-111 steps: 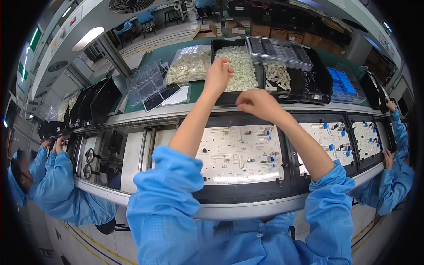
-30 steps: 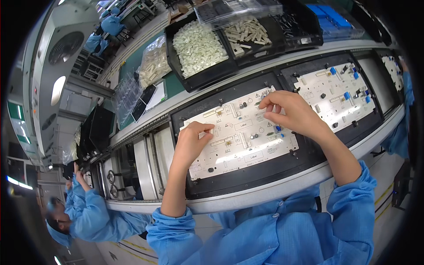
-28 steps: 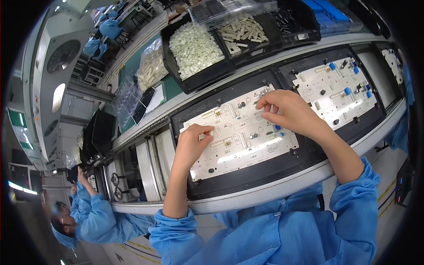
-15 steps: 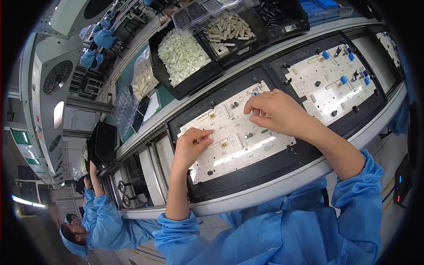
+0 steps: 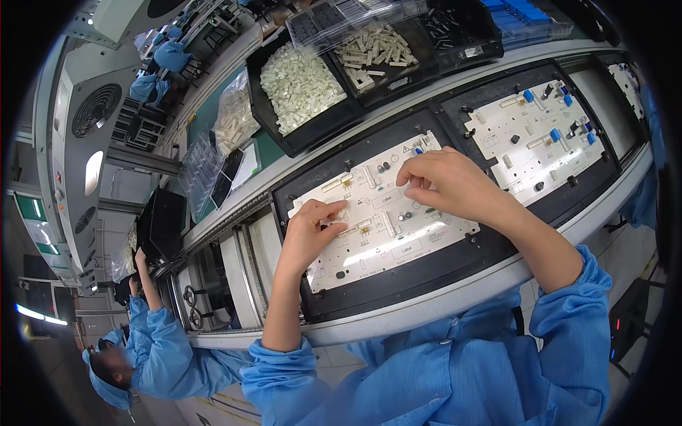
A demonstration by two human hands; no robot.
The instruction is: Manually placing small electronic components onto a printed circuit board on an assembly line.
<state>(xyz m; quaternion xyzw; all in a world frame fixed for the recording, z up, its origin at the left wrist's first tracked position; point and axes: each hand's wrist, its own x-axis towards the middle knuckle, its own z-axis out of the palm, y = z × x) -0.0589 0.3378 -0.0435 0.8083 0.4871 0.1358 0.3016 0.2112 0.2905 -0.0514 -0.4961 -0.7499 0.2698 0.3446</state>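
A white circuit board (image 5: 419, 245) with connectors and small parts lies in a black frame (image 5: 341, 304) in front of me. My left hand (image 5: 307, 233) is over the board's left part, its thumb and forefinger bent towards each other beside a white connector (image 5: 355, 230). Whatever lies between those fingertips is too small to name. Over the board's upper right part, my right hand (image 5: 451, 186) is curled, thumb and forefinger close together. Anything in its pinch is hidden. Upright white connectors (image 5: 390, 224) and small black cylindrical parts (image 5: 383, 167) stand between the hands.
Beyond the line are black bins of white connectors (image 5: 298, 89), beige connectors (image 5: 376, 48) and dark parts (image 5: 455, 28). A second populated board (image 5: 533, 142) sits to the right. The rail's pale edge (image 5: 426, 291) runs before me. A co-worker (image 5: 156, 348) reaches towards a black bin (image 5: 162, 224) at left.
The view has shifted slightly. My left forefinger and thumb are a little further apart. My right hand stays nearly in place over the board. The co-worker's head has moved.
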